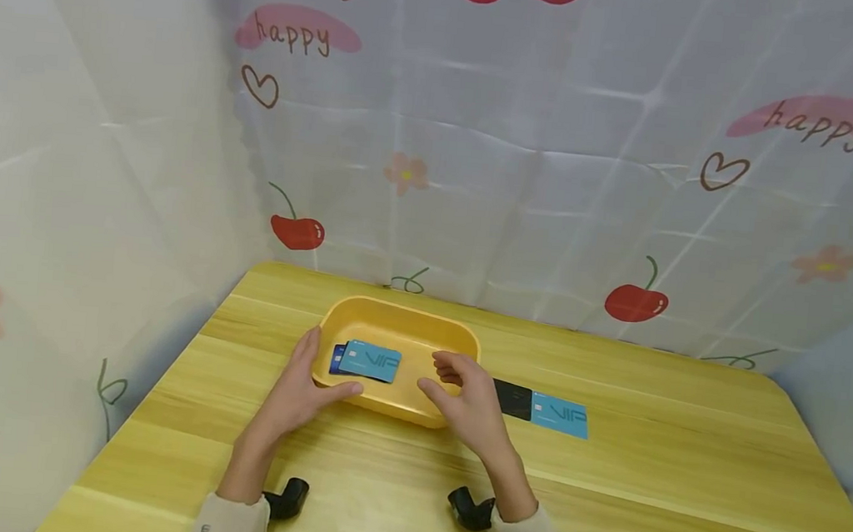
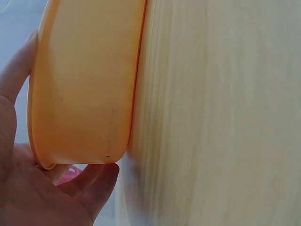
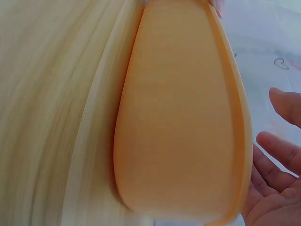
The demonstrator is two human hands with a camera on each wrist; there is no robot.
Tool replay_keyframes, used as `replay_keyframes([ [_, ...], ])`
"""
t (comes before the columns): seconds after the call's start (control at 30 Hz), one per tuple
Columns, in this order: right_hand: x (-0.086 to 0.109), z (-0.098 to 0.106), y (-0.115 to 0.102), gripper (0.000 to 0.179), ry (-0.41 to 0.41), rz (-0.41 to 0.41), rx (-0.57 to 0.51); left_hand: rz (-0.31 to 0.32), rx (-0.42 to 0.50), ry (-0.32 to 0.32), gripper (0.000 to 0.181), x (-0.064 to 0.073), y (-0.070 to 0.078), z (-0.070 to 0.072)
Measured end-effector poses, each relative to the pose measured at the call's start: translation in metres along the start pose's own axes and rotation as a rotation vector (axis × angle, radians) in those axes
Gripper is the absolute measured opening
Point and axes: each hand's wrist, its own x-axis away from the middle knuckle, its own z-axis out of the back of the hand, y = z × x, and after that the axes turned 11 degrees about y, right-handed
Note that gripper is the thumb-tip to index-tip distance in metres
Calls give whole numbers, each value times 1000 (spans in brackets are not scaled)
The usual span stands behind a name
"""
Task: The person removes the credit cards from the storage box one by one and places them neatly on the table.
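Observation:
A shallow yellow plastic tray [image 1: 414, 325] rests on the table. Inside, toward its left side, a light blue VIP card [image 1: 371, 362] overlaps a dark blue card [image 1: 335, 361]. My left hand [image 1: 297, 396] grips the tray's near left corner, thumb along the front rim and fingers around the end wall. Over the right end hovers my right hand [image 1: 473, 399], its fingers loosely bent and apart with nothing between them. In the right wrist view, the thumb and index finger stand off from the rim.
On the wooden table [image 1: 680, 478], just right of the tray, lie a black card [image 1: 512, 400] and another light blue VIP card [image 1: 560, 415], side by side. A printed white curtain [image 1: 523, 182] hangs behind the table. Each wrist carries a black mount [image 1: 289, 499].

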Motion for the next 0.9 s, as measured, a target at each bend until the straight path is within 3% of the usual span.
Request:
replay_keyframes([
  [0.37,-19,-29,-12,38,-29,39,31,11,4,8,120,1,0,-1],
  [0.9,-44,-62,-14,40,-159,36,92,6,5,-1,118,0,1,0],
])
